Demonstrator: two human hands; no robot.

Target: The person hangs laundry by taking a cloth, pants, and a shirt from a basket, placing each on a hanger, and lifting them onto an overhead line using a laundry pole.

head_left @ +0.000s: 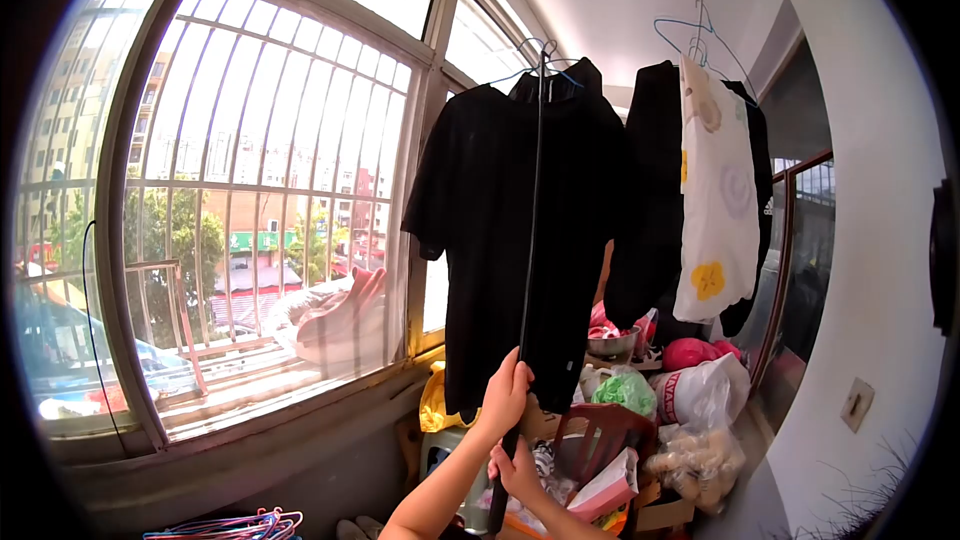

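My left hand (508,392) is wrapped around a long, thin black pole (534,230). Lower on the same pole, my right hand (516,471) also closes round it. The pole rises almost upright, and its top end meets the hook of a blue wire hanger (508,77). From that hanger a black T-shirt (485,210) hangs beside and behind the pole. Whether the hanger rests on the pole's tip or on something above, I cannot tell. Another dark garment (588,75) shows partly behind the T-shirt.
Barred windows (270,180) line the left side. A white cloth with yellow flowers (718,210) and dark clothes hang at right. Below are a brown chair (605,432), plastic bags (700,460) and a pink box (606,487). Several hangers (235,526) lie at bottom left.
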